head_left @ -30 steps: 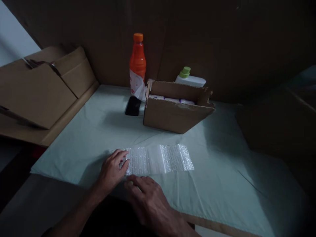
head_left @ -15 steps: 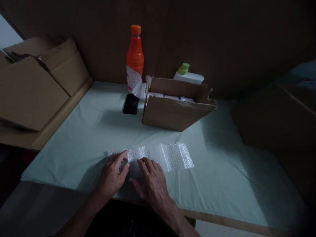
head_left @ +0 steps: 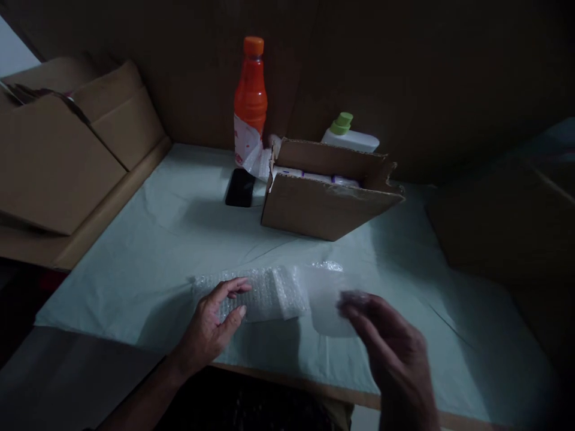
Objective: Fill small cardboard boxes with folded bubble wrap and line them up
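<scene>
A strip of clear bubble wrap point(head_left: 265, 293) lies across the cloth near the front edge of the table. My left hand point(head_left: 215, 317) rests over its left part, thumb and fingers apart. To the right, my right hand point(head_left: 390, 341) is raised with its fingertips pinched on the edge of a hazy, see-through plastic sheet point(head_left: 330, 305). This sheet stretches from the bubble wrap towards my fingers; whether the two are one piece I cannot tell. Motion blurs the right fingertips.
Behind stands an open cardboard box point(head_left: 327, 206) with white and purple packs inside. Near it are a black phone point(head_left: 240, 187), an orange bottle point(head_left: 250, 96) and a white bottle with a green cap point(head_left: 350, 137). Larger cardboard boxes point(head_left: 54, 167) flank the left side.
My right hand has left the middle of the bubble wrap and moved right, drawing up the hazy sheet. My left hand has stayed near its place, its fingers slightly more spread.
</scene>
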### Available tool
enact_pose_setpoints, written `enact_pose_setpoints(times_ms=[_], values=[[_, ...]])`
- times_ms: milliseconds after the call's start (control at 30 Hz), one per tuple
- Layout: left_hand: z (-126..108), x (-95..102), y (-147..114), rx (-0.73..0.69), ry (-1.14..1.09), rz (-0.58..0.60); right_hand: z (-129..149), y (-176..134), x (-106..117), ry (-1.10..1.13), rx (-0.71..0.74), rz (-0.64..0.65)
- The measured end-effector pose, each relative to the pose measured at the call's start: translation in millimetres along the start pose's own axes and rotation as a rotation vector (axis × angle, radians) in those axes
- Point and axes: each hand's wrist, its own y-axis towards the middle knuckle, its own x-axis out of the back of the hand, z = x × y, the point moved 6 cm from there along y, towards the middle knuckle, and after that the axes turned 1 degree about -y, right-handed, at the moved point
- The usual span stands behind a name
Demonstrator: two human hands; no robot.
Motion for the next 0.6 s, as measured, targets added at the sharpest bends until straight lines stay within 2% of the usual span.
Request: enact_pose_setpoints(times_ms=[67,133,300,600], values=[[-2.3,-1.0,6.3,-0.036,0.033,0.001,-2.5,1.5,23.1,-0.025,-0.016,-0.073],[-8.6,-4.7,13.4,-0.086,0.074,0.0,-3.0,3.4,32.6,-0.059,0.016,-0.098],[-20.0,-23.6,29.8,-0.156,0.192,0.046,-5.8,7.4,34.2,-0.138,0.09,-0.118],[-9.2,-55.7,44.1,-0.169,0.459,0.038,-17.9,5.1,42.9,-0.122,0.058,-0.087]])
